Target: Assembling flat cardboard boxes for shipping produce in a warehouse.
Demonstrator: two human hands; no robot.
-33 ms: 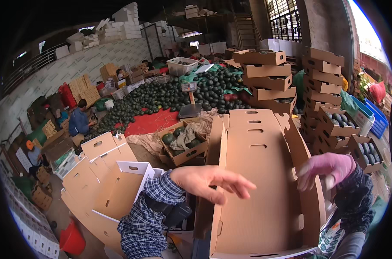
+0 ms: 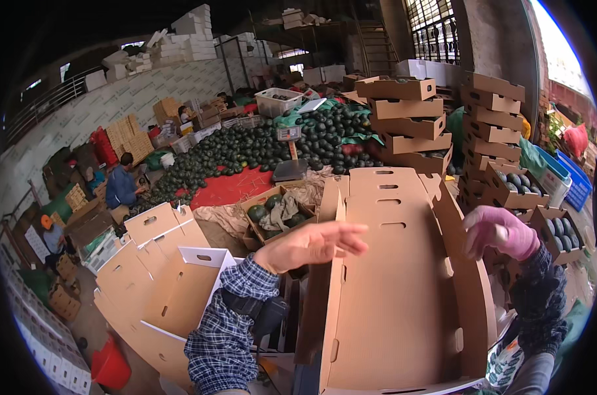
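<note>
A long brown cardboard carton (image 2: 394, 289), partly folded with its side walls raised, lies in front of me. My bare left hand (image 2: 315, 245) hovers above its left wall, fingers stretched out and nothing held. On the opposite side, my right hand (image 2: 502, 234) in a pink glove hangs by the right wall. Its fingers bend loosely and are apart, with nothing visible in them. Left of my left arm sits a smaller carton with a white outer face (image 2: 186, 289), on top of flat cardboard blanks (image 2: 124, 283).
Beyond the carton stand an open box of melons (image 2: 278, 217), a scale (image 2: 290, 170) and a large heap of dark green melons (image 2: 246, 145). Stacked cartons (image 2: 407, 125) rise at the right. A red bucket (image 2: 111, 363) is at lower left. A person in blue (image 2: 121, 184) sits farther back.
Both hands have risen away from the carton, toward its far end. The right hand's fingers are more bent than before. The carton stays where it was.
</note>
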